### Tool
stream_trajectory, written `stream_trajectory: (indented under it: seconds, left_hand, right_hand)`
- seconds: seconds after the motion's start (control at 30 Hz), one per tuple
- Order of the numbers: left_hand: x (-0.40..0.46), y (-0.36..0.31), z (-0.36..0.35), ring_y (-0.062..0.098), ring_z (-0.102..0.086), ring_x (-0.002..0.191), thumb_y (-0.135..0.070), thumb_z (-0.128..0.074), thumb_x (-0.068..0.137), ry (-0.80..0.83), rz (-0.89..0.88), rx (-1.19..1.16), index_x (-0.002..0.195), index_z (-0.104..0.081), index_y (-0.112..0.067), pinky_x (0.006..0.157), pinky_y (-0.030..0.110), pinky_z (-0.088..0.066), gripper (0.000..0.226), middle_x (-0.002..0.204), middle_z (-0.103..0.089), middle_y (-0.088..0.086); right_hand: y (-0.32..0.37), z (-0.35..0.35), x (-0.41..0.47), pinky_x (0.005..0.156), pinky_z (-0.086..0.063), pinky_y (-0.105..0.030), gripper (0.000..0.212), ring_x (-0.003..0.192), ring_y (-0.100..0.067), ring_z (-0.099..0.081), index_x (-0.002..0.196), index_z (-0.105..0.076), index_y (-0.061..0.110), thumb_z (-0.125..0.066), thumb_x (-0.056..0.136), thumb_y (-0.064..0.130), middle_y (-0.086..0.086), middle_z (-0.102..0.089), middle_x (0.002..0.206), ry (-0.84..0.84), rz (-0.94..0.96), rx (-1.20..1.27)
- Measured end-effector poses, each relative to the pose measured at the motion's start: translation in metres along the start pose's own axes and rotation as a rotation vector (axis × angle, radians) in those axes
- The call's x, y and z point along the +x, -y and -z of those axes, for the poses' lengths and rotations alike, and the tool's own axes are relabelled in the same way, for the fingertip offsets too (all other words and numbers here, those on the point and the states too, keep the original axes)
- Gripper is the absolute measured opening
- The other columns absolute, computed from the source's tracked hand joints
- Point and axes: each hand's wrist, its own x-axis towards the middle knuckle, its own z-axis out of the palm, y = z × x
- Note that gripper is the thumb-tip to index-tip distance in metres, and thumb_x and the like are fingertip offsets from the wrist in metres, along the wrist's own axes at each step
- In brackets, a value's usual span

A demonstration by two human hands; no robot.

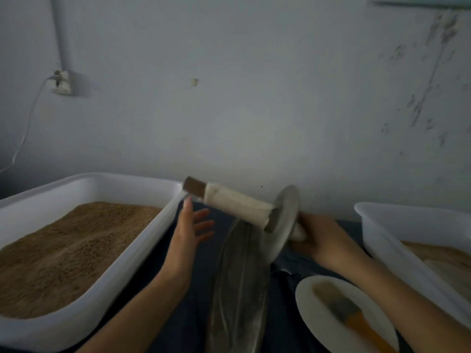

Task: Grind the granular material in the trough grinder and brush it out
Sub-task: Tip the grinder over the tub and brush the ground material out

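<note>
While the right hand grips one handle of the grinding wheel above the trough on the dark-covered table, the left hand hovers spread—holding nothing—before a stained grey wall.

The grinding wheel hides most of the right hand, so its grip's unclear. Brush is blurry, and both tubs run off frame.
</note>
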Motion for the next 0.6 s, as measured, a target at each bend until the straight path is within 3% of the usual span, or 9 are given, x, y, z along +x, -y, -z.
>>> stream_trajectory:
  seconds: [0.1,0.2,0.33,0.4,0.5,0.6]
  left_hand:
    - [-0.003,-0.006,0.011,0.014,-0.069,0.089,-0.057,-0.047,0.076,-0.002,0.004,-0.141,0.114,-0.055,-0.023,0.064,0.021,-0.055,0.052,0.106,-0.067,0.004]
    - [-0.003,0.002,0.028,0.02,-0.068,0.092,-0.037,-0.056,0.083,-0.029,0.105,-0.162,0.119,-0.051,-0.018,0.065,0.026,-0.054,0.041,0.108,-0.064,0.01]
    - [0.001,0.015,0.04,0.019,-0.072,0.077,-0.029,-0.062,0.074,-0.014,0.216,-0.239,0.097,-0.057,-0.018,0.067,0.032,-0.053,0.026,0.084,-0.073,0.008]
    - [0.004,0.021,0.04,0.019,-0.072,0.073,-0.026,-0.061,0.08,-0.016,0.256,-0.272,0.093,-0.055,-0.018,0.068,0.034,-0.051,0.016,0.075,-0.074,0.005]
    - [0.009,0.027,0.039,0.02,-0.072,0.074,-0.024,-0.057,0.089,-0.022,0.315,-0.288,0.092,-0.057,-0.015,0.069,0.033,-0.052,0.009,0.08,-0.074,0.009]
    - [0.011,0.031,0.039,0.022,-0.071,0.08,-0.024,-0.058,0.087,-0.022,0.304,-0.261,0.093,-0.058,-0.016,0.07,0.034,-0.053,0.01,0.092,-0.07,0.01]
  right_hand:
    - [0.018,-0.019,-0.001,0.08,-0.051,-0.034,0.036,0.096,-0.016,-0.063,0.113,-0.057,0.027,-0.065,0.079,0.033,0.003,-0.066,0.109,0.105,0.013,0.016]
    - [0.017,-0.031,0.002,0.083,-0.05,-0.033,0.036,0.097,-0.016,-0.063,0.112,-0.058,0.024,-0.066,0.078,0.031,0.001,-0.066,0.108,0.17,0.041,0.063]
    - [0.013,-0.035,0.008,0.074,-0.049,-0.028,0.02,0.088,-0.014,-0.062,0.093,-0.056,0.025,-0.067,0.077,0.027,0.003,-0.065,0.097,0.205,0.064,0.041]
    - [0.011,-0.036,0.012,0.066,-0.046,-0.024,0.023,0.084,-0.013,-0.06,0.089,-0.049,0.027,-0.068,0.077,0.026,0.006,-0.061,0.091,0.207,0.086,-0.006]
    - [0.009,-0.035,0.017,0.054,-0.034,-0.018,0.043,0.078,-0.011,-0.051,0.096,-0.033,0.027,-0.07,0.075,0.022,0.014,-0.045,0.08,0.235,0.106,-0.075]
    - [0.004,-0.04,0.02,0.057,-0.035,-0.024,0.049,0.08,-0.014,-0.049,0.101,-0.029,0.027,-0.07,0.074,0.019,0.012,-0.042,0.08,0.26,0.107,-0.1]
